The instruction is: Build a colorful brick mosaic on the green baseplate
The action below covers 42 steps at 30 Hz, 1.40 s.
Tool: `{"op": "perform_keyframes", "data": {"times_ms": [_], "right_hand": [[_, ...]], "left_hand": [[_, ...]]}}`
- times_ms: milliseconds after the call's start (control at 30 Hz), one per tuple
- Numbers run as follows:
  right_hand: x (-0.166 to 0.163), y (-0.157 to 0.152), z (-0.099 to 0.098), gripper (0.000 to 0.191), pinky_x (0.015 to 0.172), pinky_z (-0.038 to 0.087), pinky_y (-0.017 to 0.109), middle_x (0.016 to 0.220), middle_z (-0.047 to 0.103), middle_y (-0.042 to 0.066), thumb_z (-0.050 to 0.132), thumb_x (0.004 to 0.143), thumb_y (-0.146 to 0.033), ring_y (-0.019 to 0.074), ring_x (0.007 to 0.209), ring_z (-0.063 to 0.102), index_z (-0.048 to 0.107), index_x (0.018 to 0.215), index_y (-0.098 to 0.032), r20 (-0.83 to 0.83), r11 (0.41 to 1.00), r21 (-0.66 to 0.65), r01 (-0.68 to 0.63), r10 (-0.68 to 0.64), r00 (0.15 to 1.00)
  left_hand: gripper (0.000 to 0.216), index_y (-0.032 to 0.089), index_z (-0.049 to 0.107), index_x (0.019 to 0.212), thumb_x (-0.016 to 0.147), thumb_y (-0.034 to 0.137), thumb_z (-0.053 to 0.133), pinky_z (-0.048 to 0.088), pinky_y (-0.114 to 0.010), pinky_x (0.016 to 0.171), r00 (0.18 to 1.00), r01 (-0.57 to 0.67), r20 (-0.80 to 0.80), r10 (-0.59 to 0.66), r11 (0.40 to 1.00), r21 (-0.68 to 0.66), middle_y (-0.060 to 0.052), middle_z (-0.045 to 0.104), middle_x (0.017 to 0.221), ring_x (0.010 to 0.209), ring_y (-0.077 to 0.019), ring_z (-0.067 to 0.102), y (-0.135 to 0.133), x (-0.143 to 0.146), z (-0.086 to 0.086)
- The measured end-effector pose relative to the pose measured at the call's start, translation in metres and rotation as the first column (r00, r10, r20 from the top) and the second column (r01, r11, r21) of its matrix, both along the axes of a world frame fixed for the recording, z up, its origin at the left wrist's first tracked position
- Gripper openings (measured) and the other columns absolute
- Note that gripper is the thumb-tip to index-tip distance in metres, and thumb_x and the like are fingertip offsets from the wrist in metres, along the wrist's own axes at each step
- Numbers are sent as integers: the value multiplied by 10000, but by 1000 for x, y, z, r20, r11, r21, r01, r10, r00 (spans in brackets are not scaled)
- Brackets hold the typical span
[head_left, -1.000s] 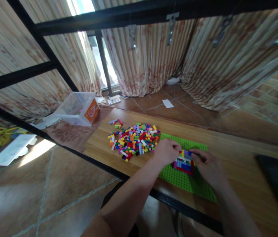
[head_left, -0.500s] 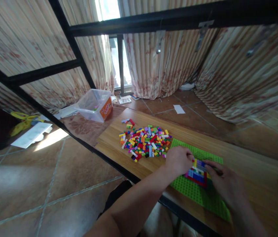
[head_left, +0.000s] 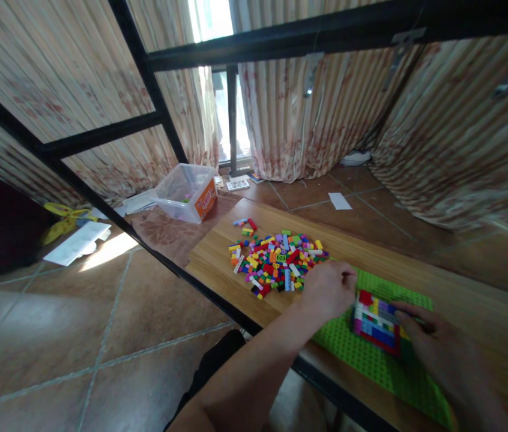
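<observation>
My left hand (head_left: 331, 289) hovers above the left edge of the green baseplate (head_left: 348, 348), beside the pile of toy bricks (head_left: 276, 261). Its fingers are curled in, and whatever they may hold is hidden. A flat block of building bricks (head_left: 376, 323), multicoloured with a red border along its lower edge, sits over the baseplate. My right hand (head_left: 434, 336) is closed on the right side of this block, thumb and index finger at its upper right corner. A red brick (head_left: 365, 297) shows at the block's upper left corner, apart from my left hand.
The wooden table (head_left: 222, 237) carries the pile and baseplate. Beyond its far left end stands a clear plastic box (head_left: 179, 198) with an orange label. A black metal frame (head_left: 105, 129) crosses in front of striped curtains (head_left: 290, 120). White paper (head_left: 339, 201) lies on the tiled floor.
My left hand has come away from the block's upper left corner, leftwards, uncovering the red brick there. My right hand stays on the block. The whole view has shifted slightly.
</observation>
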State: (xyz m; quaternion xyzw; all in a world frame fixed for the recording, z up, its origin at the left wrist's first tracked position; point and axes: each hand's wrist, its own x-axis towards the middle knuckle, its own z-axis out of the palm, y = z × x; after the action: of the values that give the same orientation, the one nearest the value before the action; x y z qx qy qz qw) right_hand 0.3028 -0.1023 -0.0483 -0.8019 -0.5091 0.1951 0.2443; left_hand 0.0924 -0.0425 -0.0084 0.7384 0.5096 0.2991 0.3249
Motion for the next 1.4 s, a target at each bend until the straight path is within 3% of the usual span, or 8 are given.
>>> {"op": "perform_keyframes", "data": {"times_ms": [233, 433, 633, 733, 1100, 1233, 1333, 1400], "right_hand": [[5, 1, -8, 447, 591, 510, 442, 762, 735, 87, 553, 700, -592, 311, 635, 659, 781, 910, -270, -1, 999, 26, -20, 20, 1000], [6, 1, -13, 450, 666, 526, 434, 863, 745, 92, 523, 757, -560, 300, 717, 679, 778, 958, -248, 8, 998, 34, -55, 54, 998], [3, 2, -15, 446, 653, 516, 406, 861, 741, 88, 507, 769, -538, 271, 693, 664, 781, 959, -243, 52, 995, 64, -71, 67, 996], [4, 1, -18, 440, 649, 512, 390, 865, 743, 84, 504, 781, -536, 265, 708, 669, 778, 968, -246, 56, 993, 81, -85, 81, 995], [2, 0, -11, 472, 698, 517, 401, 913, 749, 83, 500, 783, -554, 275, 770, 675, 772, 1015, -247, 36, 999, 11, -49, 49, 998], [-2, 0, -8, 448, 705, 515, 389, 929, 752, 82, 496, 790, -528, 264, 782, 676, 775, 994, -242, 36, 995, 59, -76, 74, 997], [-6, 0, -3, 428, 678, 507, 370, 856, 747, 75, 488, 793, -512, 244, 728, 666, 778, 942, -234, 44, 991, 102, -83, 79, 996], [-8, -1, 1, 407, 666, 503, 361, 822, 741, 65, 500, 790, -500, 230, 696, 656, 776, 932, -237, 42, 990, 113, -85, 81, 996]], "left_hand": [[231, 196, 744, 958, 904, 206, 519, 518, -282, 868, 968, -253, -2, 253, 967, 12, -47, 755, 991, 904, -174, 677, 24, -45, 7], [237, 163, 744, 1024, 831, 153, 606, 514, -302, 868, 898, -433, -95, 429, 901, -22, -74, 753, 1013, 917, -192, 674, 39, -110, 12], [297, 136, 749, 1027, 760, 97, 624, 524, -283, 784, 945, -288, -186, 269, 955, -79, -57, 756, 912, 824, -176, 674, 44, -151, 9], [340, 170, 747, 1044, 727, 97, 650, 527, -285, 825, 959, -193, -222, 174, 979, -68, -51, 763, 983, 882, -180, 686, 40, -147, 7], [287, 233, 764, 993, 773, 126, 614, 502, -321, 874, 884, -167, -441, 154, 986, 8, -58, 763, 1037, 984, -242, 688, 33, -130, 15], [211, 181, 756, 974, 803, 179, 633, 508, -297, 823, 939, -144, -312, 144, 989, 22, -59, 758, 931, 869, -203, 680, 36, -136, 13], [212, 157, 741, 999, 823, 199, 631, 507, -256, 776, 995, -94, -20, 93, 994, -52, -45, 750, 924, 820, -161, 661, 36, -132, 15], [225, 143, 730, 1017, 825, 203, 630, 499, -242, 733, 980, -23, 192, 44, 994, -110, -42, 737, 914, 777, -140, 640, 35, -123, 16]]}}
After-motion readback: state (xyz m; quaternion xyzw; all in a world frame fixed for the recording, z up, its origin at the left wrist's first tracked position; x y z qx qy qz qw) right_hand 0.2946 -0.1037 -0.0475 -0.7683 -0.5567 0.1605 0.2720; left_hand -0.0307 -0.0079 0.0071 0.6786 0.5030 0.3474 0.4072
